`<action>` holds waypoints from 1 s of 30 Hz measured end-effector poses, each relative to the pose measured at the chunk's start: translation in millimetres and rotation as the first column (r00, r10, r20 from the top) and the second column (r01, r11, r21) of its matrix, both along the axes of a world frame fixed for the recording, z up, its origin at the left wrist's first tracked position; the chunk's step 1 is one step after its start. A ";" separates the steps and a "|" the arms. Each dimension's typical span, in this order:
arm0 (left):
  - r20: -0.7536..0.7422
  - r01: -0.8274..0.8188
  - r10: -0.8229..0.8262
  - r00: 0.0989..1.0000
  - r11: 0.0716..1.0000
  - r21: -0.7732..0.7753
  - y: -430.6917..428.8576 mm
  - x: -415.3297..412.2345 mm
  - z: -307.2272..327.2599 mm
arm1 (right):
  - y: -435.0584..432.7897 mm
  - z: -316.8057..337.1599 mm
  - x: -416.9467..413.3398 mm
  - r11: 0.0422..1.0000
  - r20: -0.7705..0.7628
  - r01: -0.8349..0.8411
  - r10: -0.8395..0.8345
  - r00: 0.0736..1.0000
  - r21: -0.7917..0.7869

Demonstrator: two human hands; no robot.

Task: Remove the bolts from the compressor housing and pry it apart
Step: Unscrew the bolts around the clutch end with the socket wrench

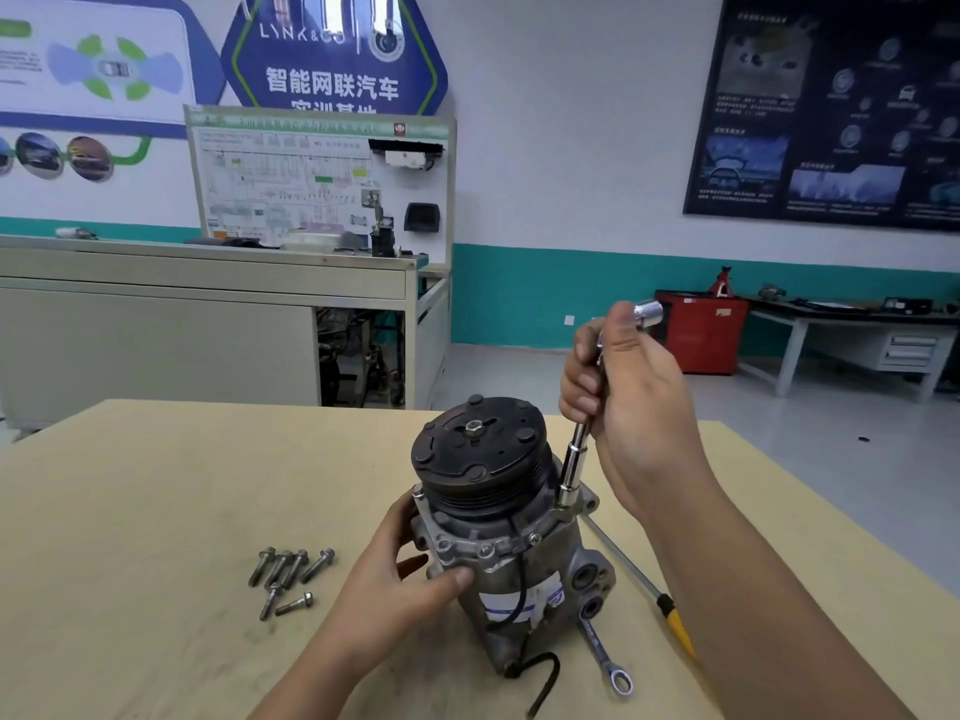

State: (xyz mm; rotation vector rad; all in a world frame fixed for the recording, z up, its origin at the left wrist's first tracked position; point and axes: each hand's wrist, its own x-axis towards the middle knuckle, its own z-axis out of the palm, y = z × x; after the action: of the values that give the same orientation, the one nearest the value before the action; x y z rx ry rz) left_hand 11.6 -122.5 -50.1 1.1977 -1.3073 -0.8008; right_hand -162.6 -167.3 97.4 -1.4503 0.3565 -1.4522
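Note:
A grey compressor [511,558] with a black pulley [480,452] on top stands upright on the wooden table [156,511]. My left hand [395,579] grips the housing's left side, thumb on the flange. My right hand [623,397] holds a chrome socket wrench [574,462] nearly upright, its socket seated on a bolt at the flange's right corner. Several removed bolts [288,574] lie in a loose group on the table to the left of the compressor.
A combination spanner [608,662] lies by the compressor's right base. A yellow-handled screwdriver [670,610] lies behind it, under my right forearm. A black cable [545,678] trails from the compressor toward the table's front. Workbenches and a red cabinet stand far behind.

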 end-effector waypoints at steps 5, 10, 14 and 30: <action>0.055 -0.061 0.063 0.997 0.998 -0.027 1.0 -2.9 -3.9 | -2.9 -4.1 10.8 0.997 -0.095 0.061 -0.066 0.993 -0.051; 0.071 -0.111 0.117 0.991 0.990 -0.082 -2.8 -5.0 -6.4 | -1.8 -4.8 26.0 0.991 -0.211 0.112 -0.127 0.969 -0.079; 0.046 -0.099 0.104 0.994 0.991 -0.090 -2.9 -3.2 -6.7 | 1.9 -2.5 31.3 0.998 -0.254 0.018 -0.034 0.967 -0.065; 0.048 -0.085 0.090 0.995 0.992 -0.089 -3.3 -2.9 -7.4 | -2.5 2.3 18.0 0.982 -0.038 -0.186 0.187 0.982 0.041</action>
State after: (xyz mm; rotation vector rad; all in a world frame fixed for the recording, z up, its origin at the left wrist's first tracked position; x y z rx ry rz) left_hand 8.7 -125.8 -57.6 1.2044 -1.3091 -0.6468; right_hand -144.6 -169.7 99.7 -1.4455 0.2648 -1.2602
